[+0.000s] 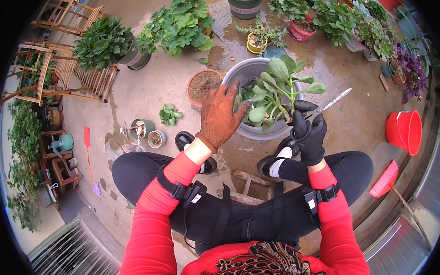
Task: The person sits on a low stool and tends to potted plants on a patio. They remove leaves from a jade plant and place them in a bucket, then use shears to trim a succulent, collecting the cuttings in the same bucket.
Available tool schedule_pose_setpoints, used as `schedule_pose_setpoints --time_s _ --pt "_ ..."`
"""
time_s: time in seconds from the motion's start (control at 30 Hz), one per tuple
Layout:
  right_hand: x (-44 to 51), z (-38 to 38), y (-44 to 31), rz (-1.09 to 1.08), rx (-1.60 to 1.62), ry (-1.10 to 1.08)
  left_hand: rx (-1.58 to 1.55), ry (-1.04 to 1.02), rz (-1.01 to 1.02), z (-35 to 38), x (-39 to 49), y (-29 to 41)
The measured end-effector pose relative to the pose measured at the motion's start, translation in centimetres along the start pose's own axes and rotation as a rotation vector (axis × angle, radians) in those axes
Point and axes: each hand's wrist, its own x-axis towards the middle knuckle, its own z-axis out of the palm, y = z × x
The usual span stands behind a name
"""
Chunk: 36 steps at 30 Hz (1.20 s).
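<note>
My left hand [221,115], in an orange-brown knit glove with dark fingertips, hovers at the left rim of a grey basin [235,65]. Its thumb and fingers are apart, and the thumb tip is near the leaves. In a black glove, my right hand [310,133] grips scissors [337,99], their metal blades pointing up and right and their handles mostly hidden by the fingers. The same fingers are at the stem base of a leafy succulent cutting [290,86], which stands upright over the basin and seems pinched there. More succulent cuttings [257,97] lie inside the basin.
A terracotta pot of soil [204,83] stands left of the basin. Further left are a loose succulent sprig [170,114] and two small pots [156,139]. Potted plants [185,23] line the far side. A red bucket [404,133] and a broom [385,178] are at right.
</note>
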Motion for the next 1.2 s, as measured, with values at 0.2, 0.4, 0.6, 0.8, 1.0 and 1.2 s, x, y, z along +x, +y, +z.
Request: schedule_pose_setpoints --time_s 0.2,0.4,0.6,0.8,1.0,1.2 --pt "0.0 -0.6 -0.1 -0.062 -0.078 0.015 -0.484 -0.591 0.181 2.1 -0.9 -1.8" --pt "0.2 -1.0 1.0 -0.182 -0.191 -0.040 -0.985 -0.577 0.149 1.8 -1.1 1.1" --pt "-0.8 0.3 1.5 0.022 0.060 -0.111 -1.100 -0.533 -0.367 -0.1 -0.9 3.7" --pt "-1.0 0.9 2.0 -0.366 -0.451 -0.325 -1.214 -0.269 -0.490 1.0 -1.0 3.7" --pt "-1.5 1.3 3.2 0.142 -0.061 -0.311 -0.990 -0.165 -0.254 1.3 -0.9 2.4" --pt "-0.9 1.3 4.0 0.041 -0.026 -0.393 -0.951 -0.100 -0.277 1.4 -0.8 2.4"
